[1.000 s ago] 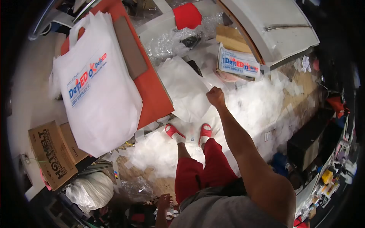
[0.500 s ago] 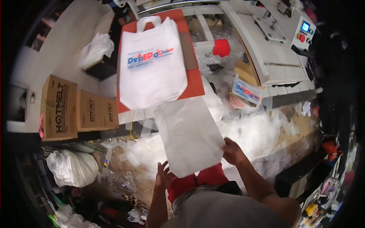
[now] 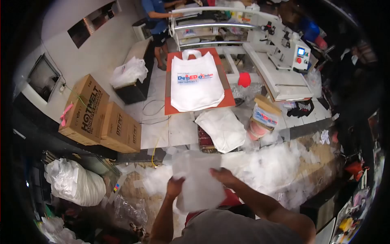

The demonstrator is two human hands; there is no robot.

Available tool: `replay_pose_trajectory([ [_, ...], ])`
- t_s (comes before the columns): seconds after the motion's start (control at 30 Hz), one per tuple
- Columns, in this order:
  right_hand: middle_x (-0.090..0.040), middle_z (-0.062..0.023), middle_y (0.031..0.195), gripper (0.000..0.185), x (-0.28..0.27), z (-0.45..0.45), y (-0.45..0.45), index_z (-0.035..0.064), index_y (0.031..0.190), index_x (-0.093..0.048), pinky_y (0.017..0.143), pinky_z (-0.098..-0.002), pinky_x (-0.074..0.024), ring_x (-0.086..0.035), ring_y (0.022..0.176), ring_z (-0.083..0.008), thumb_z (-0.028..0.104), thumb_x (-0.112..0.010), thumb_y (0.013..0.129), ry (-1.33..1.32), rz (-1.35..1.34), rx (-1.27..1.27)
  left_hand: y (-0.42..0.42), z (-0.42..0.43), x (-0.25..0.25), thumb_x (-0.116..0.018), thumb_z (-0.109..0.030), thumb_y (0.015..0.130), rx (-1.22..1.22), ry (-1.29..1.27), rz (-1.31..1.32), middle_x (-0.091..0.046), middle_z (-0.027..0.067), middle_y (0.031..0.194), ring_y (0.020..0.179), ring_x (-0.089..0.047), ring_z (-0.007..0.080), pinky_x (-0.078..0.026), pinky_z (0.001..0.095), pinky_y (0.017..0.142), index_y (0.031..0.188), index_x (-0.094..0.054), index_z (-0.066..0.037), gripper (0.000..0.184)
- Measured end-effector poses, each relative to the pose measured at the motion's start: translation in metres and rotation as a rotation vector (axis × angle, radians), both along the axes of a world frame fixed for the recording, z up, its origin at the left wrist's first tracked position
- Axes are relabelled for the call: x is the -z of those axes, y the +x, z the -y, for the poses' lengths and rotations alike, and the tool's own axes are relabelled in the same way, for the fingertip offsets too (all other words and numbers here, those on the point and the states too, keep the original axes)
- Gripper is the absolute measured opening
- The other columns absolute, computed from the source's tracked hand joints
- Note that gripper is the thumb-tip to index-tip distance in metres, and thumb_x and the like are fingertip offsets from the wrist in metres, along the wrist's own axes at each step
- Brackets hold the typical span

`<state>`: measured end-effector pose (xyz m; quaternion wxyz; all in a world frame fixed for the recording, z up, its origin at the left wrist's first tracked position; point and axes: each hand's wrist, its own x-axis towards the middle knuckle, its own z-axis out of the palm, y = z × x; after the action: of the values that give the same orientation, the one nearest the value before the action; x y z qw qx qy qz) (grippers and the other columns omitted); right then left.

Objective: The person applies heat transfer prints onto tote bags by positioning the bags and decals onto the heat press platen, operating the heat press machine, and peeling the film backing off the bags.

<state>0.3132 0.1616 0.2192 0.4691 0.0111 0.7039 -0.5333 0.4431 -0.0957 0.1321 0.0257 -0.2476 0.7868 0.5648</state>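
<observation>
A plain white bag [image 3: 200,185] hangs in front of my body, slightly blurred. Its left side is pinched in my left hand [image 3: 175,187]. My right hand [image 3: 222,175] grips it near the upper right edge, thumb over the fabric. Beyond it, a printed white bag [image 3: 198,87] lies flat on the red-orange board [image 3: 170,107], its handle pointing away. More plain white bags [image 3: 222,129] lie just below that board, on top of something dark red.
A press machine [image 3: 284,61] with a lit display stands at the upper right. A person [image 3: 154,18] in blue is beyond the board. Brown boxes [image 3: 87,110] stand left. An open carton [image 3: 265,116] holds printed pieces. Whitish sheets [image 3: 268,166] litter the floor.
The view has lifted and moved back. My left hand, free before, has taken hold of the plain bag; both hands now hold it closer to my body, away from the board.
</observation>
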Motion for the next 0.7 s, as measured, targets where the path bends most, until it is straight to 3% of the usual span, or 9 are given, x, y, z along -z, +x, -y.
replay_pose_trajectory([
  [0.1, -0.066, -0.0204, 0.086, 0.055, -0.077, 0.067, 0.067, -0.0051, 0.106, -0.064, 0.085, -0.0388, -0.0472, -0.065, 0.086, -0.0314, 0.048, -0.056, 0.093, -0.002, -0.536, -0.744, 0.065, 0.043, 0.042, -0.062, -0.022, 0.090, -0.038, -0.118, -0.120, -0.068, 0.0159, 0.102, 0.094, -0.064, 0.0286, -0.050, 0.0368, 0.083, 0.110, -0.060, 0.003, 0.032],
  [0.17, -0.067, -0.0262, 0.096, 0.060, -0.071, 0.062, 0.094, -0.0072, 0.104, -0.064, 0.077, -0.0397, -0.0484, -0.065, 0.084, -0.0343, 0.051, -0.055, 0.093, -0.318, -0.476, -0.613, 0.079, 0.037, -0.003, -0.060, -0.022, 0.091, -0.118, -0.036, -0.141, -0.068, 0.0166, 0.103, 0.098, -0.064, 0.0273, -0.050, 0.0368, 0.084, 0.109, -0.061, 0.004, 0.032],
  [0.23, -0.069, -0.0242, 0.092, 0.066, -0.026, 0.040, 0.066, -0.0082, 0.089, -0.066, 0.085, -0.0398, -0.0494, -0.067, 0.092, -0.0292, 0.057, -0.055, 0.089, 0.057, -0.513, -0.495, 0.087, 0.023, -0.056, -0.060, -0.019, 0.091, -0.201, 0.372, -0.274, -0.067, 0.0163, 0.101, 0.095, -0.063, 0.0250, -0.049, 0.0360, 0.084, 0.107, -0.061, 0.005, 0.029],
  [0.3, -0.068, -0.0257, 0.097, 0.067, 0.027, 0.009, 0.048, -0.0098, 0.098, -0.064, 0.089, -0.0403, -0.0494, -0.066, 0.097, -0.0283, 0.056, -0.055, 0.088, 0.148, -0.191, -0.355, 0.098, -0.002, -0.105, -0.058, -0.016, 0.091, -0.073, 0.143, -0.318, -0.066, 0.0166, 0.100, 0.092, -0.062, 0.0254, -0.048, 0.0369, 0.082, 0.110, -0.059, 0.006, 0.029],
  [0.4, -0.061, -0.0249, 0.099, 0.036, 0.053, 0.007, 0.063, 0.0129, 0.114, -0.064, 0.080, -0.0464, -0.0489, -0.062, 0.095, -0.0356, 0.037, -0.044, 0.097, 0.097, -1.151, -0.722, 0.092, -0.043, -0.137, -0.055, -0.010, 0.092, -0.019, -0.071, -0.489, -0.064, 0.0178, 0.101, 0.091, -0.059, 0.0240, -0.047, 0.0359, 0.081, 0.107, -0.057, 0.008, 0.024],
  [0.43, -0.058, -0.0257, 0.107, 0.034, -0.053, 0.015, 0.096, 0.0147, 0.117, -0.062, 0.081, -0.0455, -0.0482, -0.059, 0.100, -0.0369, 0.035, -0.045, 0.096, 0.251, -0.762, -0.666, 0.093, -0.023, -0.115, -0.054, -0.010, 0.091, -0.035, -0.084, -0.321, -0.061, 0.0205, 0.110, 0.097, -0.057, 0.0252, -0.045, 0.0377, 0.084, 0.113, -0.053, 0.010, 0.030],
  [0.53, -0.063, -0.0285, 0.096, 0.042, -0.125, 0.034, 0.166, -0.0022, 0.114, -0.059, 0.086, -0.0469, -0.0453, -0.059, 0.094, -0.0418, 0.035, -0.048, 0.096, -0.230, -0.950, -0.833, 0.088, 0.032, -0.054, -0.053, -0.012, 0.091, -0.160, 0.048, -0.292, -0.062, 0.0198, 0.103, 0.093, -0.058, 0.0268, -0.046, 0.0384, 0.086, 0.109, -0.056, 0.008, 0.026],
  [0.63, -0.064, -0.0250, 0.096, 0.032, -0.114, 0.006, 0.175, -0.0009, 0.107, -0.060, 0.084, -0.0456, -0.0464, -0.060, 0.092, -0.0401, 0.027, -0.051, 0.093, -0.302, -0.647, -0.731, 0.090, -0.008, -0.118, -0.053, -0.012, 0.091, -0.047, 0.237, -0.434, -0.062, 0.0198, 0.103, 0.093, -0.058, 0.0266, -0.046, 0.0379, 0.086, 0.109, -0.056, 0.007, 0.025],
  [0.7, -0.063, -0.0243, 0.093, 0.031, -0.040, -0.031, 0.132, -0.0016, 0.105, -0.060, 0.080, -0.0446, -0.0466, -0.060, 0.088, -0.0395, 0.025, -0.052, 0.093, 0.049, -0.544, -0.587, 0.090, -0.033, -0.151, -0.053, -0.011, 0.091, 0.033, 0.251, -0.489, -0.062, 0.0198, 0.103, 0.092, -0.059, 0.0264, -0.047, 0.0376, 0.085, 0.109, -0.055, 0.006, 0.025],
])
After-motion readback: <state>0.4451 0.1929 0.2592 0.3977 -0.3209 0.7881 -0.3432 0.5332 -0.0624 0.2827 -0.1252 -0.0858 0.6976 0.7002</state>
